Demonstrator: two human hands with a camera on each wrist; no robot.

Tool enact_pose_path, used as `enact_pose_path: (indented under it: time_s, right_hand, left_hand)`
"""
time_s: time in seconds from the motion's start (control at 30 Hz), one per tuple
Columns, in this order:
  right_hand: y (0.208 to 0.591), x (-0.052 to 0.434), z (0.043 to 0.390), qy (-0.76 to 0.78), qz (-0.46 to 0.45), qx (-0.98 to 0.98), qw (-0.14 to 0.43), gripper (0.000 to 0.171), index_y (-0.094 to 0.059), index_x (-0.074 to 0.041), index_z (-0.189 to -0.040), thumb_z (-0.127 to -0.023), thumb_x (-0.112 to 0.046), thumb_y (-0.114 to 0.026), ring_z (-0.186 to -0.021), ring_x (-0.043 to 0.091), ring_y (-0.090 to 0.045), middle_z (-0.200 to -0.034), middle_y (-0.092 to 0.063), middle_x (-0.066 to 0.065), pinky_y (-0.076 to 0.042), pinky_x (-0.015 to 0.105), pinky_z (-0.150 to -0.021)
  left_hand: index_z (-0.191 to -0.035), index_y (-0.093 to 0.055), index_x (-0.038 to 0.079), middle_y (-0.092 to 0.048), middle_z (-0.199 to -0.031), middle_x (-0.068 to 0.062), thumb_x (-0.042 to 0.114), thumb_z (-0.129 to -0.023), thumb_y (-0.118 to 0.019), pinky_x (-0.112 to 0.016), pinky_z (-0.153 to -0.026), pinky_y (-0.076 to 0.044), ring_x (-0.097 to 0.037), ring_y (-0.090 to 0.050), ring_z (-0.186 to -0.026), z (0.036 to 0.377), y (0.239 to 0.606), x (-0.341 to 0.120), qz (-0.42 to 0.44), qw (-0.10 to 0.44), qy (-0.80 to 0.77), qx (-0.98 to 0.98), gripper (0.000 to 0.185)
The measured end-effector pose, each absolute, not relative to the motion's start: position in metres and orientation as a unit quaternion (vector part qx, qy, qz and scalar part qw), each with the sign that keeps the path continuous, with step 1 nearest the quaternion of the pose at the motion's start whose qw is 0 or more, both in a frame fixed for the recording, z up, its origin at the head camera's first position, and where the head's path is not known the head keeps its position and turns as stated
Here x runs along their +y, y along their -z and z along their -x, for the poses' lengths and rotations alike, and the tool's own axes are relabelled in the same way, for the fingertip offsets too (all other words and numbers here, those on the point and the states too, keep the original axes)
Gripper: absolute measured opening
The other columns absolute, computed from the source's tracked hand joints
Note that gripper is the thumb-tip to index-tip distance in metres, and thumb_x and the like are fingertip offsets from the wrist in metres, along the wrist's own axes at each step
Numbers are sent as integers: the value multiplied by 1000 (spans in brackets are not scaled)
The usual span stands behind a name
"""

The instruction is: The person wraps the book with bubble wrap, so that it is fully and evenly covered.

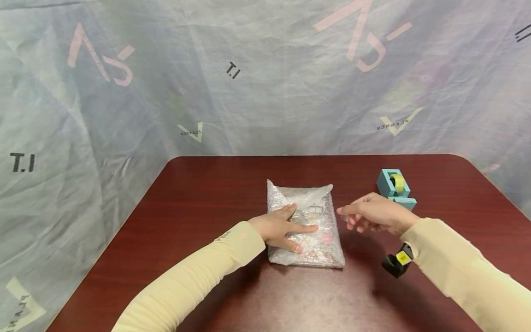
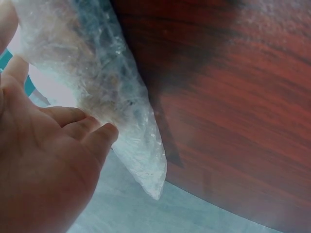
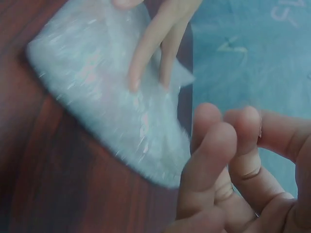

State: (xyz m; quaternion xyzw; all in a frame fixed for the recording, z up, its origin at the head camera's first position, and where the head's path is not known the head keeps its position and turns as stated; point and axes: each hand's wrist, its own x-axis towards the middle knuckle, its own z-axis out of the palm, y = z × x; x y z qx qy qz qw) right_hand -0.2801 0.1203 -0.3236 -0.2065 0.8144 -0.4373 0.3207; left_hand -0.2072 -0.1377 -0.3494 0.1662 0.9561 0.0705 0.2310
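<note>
A flat package wrapped in bubble wrap [image 1: 321,221] lies on the table, with printing faintly visible through the plastic. My left hand [image 1: 282,228] rests on its left half, fingers spread and pressing on the wrap. In the left wrist view, those fingers lie against the crinkled bubble wrap [image 2: 107,73]. Just off the package's right edge is my right hand [image 1: 375,213], raised above the table. Its thumb and forefinger pinch a small clear piece of tape [image 1: 345,217], hard to make out. The right wrist view shows the right hand's fingertips [image 3: 214,141] drawn together beside the package.
A light blue tape dispenser [image 1: 386,184] with a yellowish roll stands behind the right hand. The dark red wooden table [image 1: 199,198] reaches back to a grey printed cloth [image 1: 265,92]. A black wrist device [image 1: 397,263] hangs under the right sleeve.
</note>
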Motion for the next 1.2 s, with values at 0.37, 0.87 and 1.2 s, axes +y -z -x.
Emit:
enact_pose_path:
  time_s: [0.37, 0.87, 1.2]
  right_hand:
    - [321, 59, 284, 503, 214, 782, 299, 30, -65, -13, -68, -97, -21, -62, -58, 8, -54, -87, -73, 1, -31, 22, -49]
    - [360, 30, 283, 568, 133, 766, 270, 24, -74, -11, -72, -91, -13, -59, -53, 3, -51, -73, -68, -9, -27, 20, -46]
    - [367, 30, 281, 586, 108, 739, 313, 31, -65, -16, -66, -96, -17, -57, -47, 0, -46, -81, -75, -5, -26, 19, -46]
  left_hand:
    - [-156, -36, 47, -3, -169, -16, 53, -96, -62, -42, -124, -14, -26, -3, -156, 210, 351, -138, -186, 227, -45, 955, 65]
    - [-157, -36, 43, -4, -169, -19, 50, -97, -63, -41, -123, -18, -28, -8, -156, 211, 350, -138, -202, 219, -26, 954, 66]
    - [-157, -36, 41, -1, -169, -18, 52, -96, -62, -43, -124, -16, -28, -6, -156, 209, 348, -137, -174, 235, -29, 956, 68]
